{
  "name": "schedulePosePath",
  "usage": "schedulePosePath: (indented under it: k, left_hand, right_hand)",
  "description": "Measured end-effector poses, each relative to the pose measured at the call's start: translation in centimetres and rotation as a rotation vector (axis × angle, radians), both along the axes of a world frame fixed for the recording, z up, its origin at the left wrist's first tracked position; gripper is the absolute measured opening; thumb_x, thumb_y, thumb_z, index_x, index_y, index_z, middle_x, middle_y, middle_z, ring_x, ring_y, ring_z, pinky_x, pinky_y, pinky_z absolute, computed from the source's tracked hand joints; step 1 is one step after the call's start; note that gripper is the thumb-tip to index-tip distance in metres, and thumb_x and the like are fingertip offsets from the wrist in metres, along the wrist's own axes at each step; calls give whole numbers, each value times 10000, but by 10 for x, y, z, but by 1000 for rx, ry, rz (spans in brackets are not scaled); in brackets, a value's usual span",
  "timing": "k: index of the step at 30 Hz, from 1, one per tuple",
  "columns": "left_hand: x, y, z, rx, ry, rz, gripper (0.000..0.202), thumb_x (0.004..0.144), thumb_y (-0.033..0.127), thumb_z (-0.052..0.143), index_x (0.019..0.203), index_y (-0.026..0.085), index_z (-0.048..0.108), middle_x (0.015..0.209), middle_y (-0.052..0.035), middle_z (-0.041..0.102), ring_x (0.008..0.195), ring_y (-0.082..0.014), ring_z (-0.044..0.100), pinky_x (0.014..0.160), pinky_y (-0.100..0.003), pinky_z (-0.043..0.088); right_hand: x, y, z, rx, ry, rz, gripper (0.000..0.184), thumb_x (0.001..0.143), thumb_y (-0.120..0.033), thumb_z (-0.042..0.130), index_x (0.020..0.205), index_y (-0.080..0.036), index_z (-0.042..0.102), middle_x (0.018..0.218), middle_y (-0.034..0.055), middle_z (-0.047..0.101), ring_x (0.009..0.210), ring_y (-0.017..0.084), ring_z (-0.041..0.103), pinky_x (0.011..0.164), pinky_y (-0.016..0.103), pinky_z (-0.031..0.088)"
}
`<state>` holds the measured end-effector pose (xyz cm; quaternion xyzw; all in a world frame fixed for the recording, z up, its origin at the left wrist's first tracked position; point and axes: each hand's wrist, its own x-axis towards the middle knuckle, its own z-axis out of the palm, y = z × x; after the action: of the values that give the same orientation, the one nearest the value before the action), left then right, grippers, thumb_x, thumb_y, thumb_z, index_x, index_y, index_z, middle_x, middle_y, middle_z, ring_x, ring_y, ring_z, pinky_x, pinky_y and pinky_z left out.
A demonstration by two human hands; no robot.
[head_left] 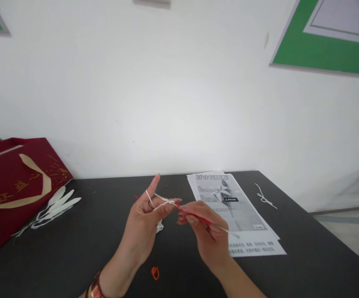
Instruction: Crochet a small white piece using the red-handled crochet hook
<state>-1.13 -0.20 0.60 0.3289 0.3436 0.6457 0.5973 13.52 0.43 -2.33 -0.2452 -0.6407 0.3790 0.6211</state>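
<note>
Two-handed stuff: pinching white yarn (167,200) in left hand (143,219), looped round its raised finger (153,185), probably for tension; just beside, gripping red hook (201,219) in right hand (210,236).

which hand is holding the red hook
The right hand: it grips the red hook. The left hand instead has white yarn looped around a raised finger.

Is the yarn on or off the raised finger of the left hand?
On: white yarn crosses the raised finger of the left hand.
</note>
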Motion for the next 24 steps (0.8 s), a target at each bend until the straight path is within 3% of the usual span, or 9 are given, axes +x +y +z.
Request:
schedulePosePath:
  k: [3,6,12,24]
  left_hand:
    - [-2,0,0,22,21,-11,849,725,127,754,1454,234,333,680,49,675,706,-116,645,767,-253,463]
    - [-3,0,0,20,35,-14,824,729,142,755,1441,262,358,687,58,637,688,-99,604,740,-238,446]
    - [-6,-3,4,64,75,-3,796,729,176,758,1420,322,391,688,52,630,722,-111,597,706,-228,424]
    - [-12,-5,6,83,69,-14,735,727,144,753,1376,332,464,697,52,624,728,-122,636,703,-238,431]
  right_hand:
    - [-5,5,1,-239,232,127,121,854,-230,634,904,-243,744,830,38,682,689,162,661,564,279,600]
    - [-5,8,1,-343,305,183,101,824,-269,680,883,-223,748,786,25,679,665,146,658,547,255,602]
    - [1,7,4,-388,350,176,108,811,-280,702,868,-199,745,718,15,683,601,126,645,521,235,594]
    - [3,8,10,-450,472,243,113,797,-288,721,836,-181,722,653,-6,683,522,101,631,473,207,586]
